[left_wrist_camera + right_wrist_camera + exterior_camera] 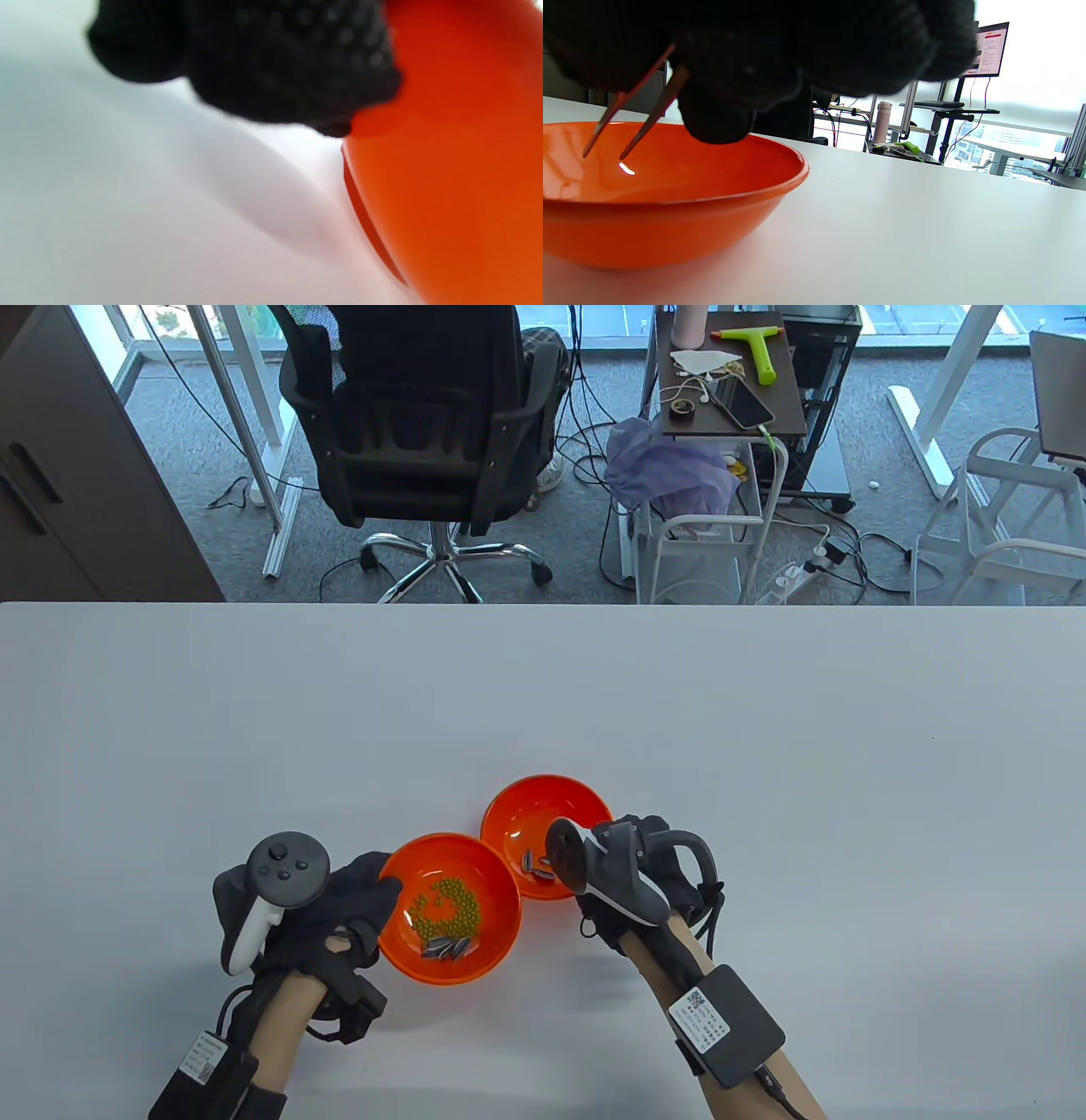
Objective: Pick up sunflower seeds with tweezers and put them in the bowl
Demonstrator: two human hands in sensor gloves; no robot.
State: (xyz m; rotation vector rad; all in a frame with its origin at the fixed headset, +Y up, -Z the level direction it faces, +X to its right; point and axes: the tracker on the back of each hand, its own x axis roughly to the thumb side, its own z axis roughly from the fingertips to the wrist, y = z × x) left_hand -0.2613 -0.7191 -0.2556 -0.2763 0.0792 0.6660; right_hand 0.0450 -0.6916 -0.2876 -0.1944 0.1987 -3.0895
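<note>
Two orange bowls stand side by side. The left bowl [501, 891] holds green peas [450, 903] and several striped sunflower seeds [447, 948]. The right bowl [543, 806] holds a few seeds [536, 865]. My left hand [365, 891] holds the left bowl's left rim; the left wrist view shows its fingers [275, 55] against the bowl's wall [458, 169]. My right hand [632, 857] grips tweezers [640, 110] over the right bowl [670, 212]. The tips are apart with nothing between them. In the table view the tweezers are hidden by the tracker.
The white table [764, 729] stretches wide around the bowls. Beyond its far edge stand an office chair [424, 415] and a small cart [730, 381] with a phone and tools.
</note>
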